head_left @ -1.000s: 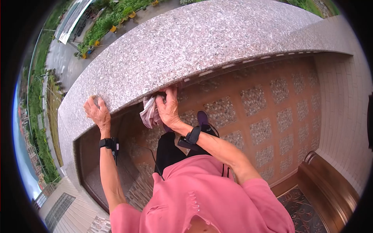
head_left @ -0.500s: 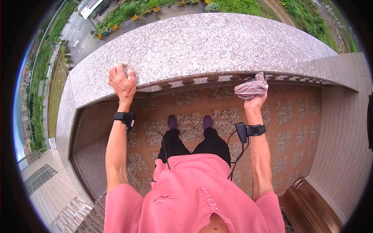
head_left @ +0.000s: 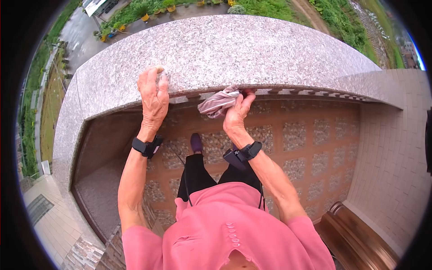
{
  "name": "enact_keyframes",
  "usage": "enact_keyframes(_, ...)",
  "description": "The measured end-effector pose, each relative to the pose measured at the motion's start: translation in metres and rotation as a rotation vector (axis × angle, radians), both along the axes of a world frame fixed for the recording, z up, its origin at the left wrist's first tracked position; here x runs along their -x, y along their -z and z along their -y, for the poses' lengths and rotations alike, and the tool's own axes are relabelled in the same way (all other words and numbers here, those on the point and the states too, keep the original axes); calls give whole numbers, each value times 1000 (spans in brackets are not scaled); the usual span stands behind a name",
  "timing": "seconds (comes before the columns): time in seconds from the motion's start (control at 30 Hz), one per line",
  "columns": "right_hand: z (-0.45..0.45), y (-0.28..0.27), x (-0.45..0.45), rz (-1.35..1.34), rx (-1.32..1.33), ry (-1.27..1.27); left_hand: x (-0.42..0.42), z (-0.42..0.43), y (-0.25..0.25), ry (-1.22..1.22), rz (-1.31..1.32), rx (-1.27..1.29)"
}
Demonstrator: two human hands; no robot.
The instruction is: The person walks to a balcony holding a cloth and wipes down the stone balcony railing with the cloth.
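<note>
My left hand (head_left: 154, 99) is at the inner edge of a speckled granite ledge (head_left: 234, 51). Its fingers bend over the stone, with a gap between thumb and fingers and nothing visible in them. A bunched, striped greyish-pink cloth (head_left: 218, 103) is gripped in my right hand (head_left: 238, 114), just below the ledge's inner lip. Part of the cloth touches or nearly touches the underside of that lip; exactly where is hard to see. The thumb and fingertips of the right hand are partly hidden by the cloth and the edge.
Short balusters (head_left: 274, 91) run beneath the ledge. Below lies a floor with pebble-inlaid squares (head_left: 294, 136). A tiled wall (head_left: 382, 144) stands on the right, with a brown wooden piece of furniture (head_left: 355, 234) beside it. Past the ledge are potted plants (head_left: 145, 17) and grass far below.
My right hand has swept left along the underside of the ledge with the cloth, toward my left hand. My left hand has shifted slightly right and up in view.
</note>
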State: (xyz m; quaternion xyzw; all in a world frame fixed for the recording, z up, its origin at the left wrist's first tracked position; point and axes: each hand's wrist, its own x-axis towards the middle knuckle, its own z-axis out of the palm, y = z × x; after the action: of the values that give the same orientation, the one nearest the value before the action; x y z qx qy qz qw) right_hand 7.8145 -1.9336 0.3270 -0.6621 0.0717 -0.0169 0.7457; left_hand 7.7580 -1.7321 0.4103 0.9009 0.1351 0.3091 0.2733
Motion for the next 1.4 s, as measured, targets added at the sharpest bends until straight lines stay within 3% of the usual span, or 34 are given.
enact_keyframes(0.17,-54,8,29,62,106,1,69,-94,-7,-162,-99,-210)
enact_keyframes(0.27,-87,-4,52,-15,-10,-68,105,-171,0,-337,-158,-363)
enact_keyframes(0.33,-114,-8,70,18,120,-141,118,-211,9,-417,-212,-440)
enact_keyframes(0.47,-165,-4,101,82,195,-246,120,-245,52,-500,-311,-364)
enact_keyframes(0.53,-176,-12,107,-143,0,-552,106,-217,44,-718,-411,-340)
enact_keyframes(0.57,-180,-15,107,-244,-174,-693,109,-221,47,-688,-389,-335)
enact_keyframes(0.6,-179,-19,108,-241,-178,-709,112,-223,51,-705,-387,-338)
enact_keyframes(0.67,-171,-26,106,-401,-216,-984,114,-228,53,-668,-360,-371)
enact_keyframes(0.77,-149,-35,95,-362,-277,-1063,113,-227,53,-673,-336,-378)
enact_keyframes(1.0,-83,-149,-1,-254,-644,-1033,111,-226,53,-684,-326,-373)
enact_keyframes(1.07,-58,-164,-46,-47,-343,-1065,113,-229,53,-677,-347,-367)
enact_keyframes(1.13,-25,-135,-94,425,361,-854,114,-228,53,-675,-366,-355)
enact_keyframes(1.2,8,-142,-115,131,653,-626,112,-227,51,-687,-366,-354)
enact_keyframes(1.33,21,-159,-97,356,762,-587,113,-225,53,-691,-375,-377)
enact_keyframes(1.4,6,-157,-82,830,859,-701,114,-228,55,-681,-317,-414)
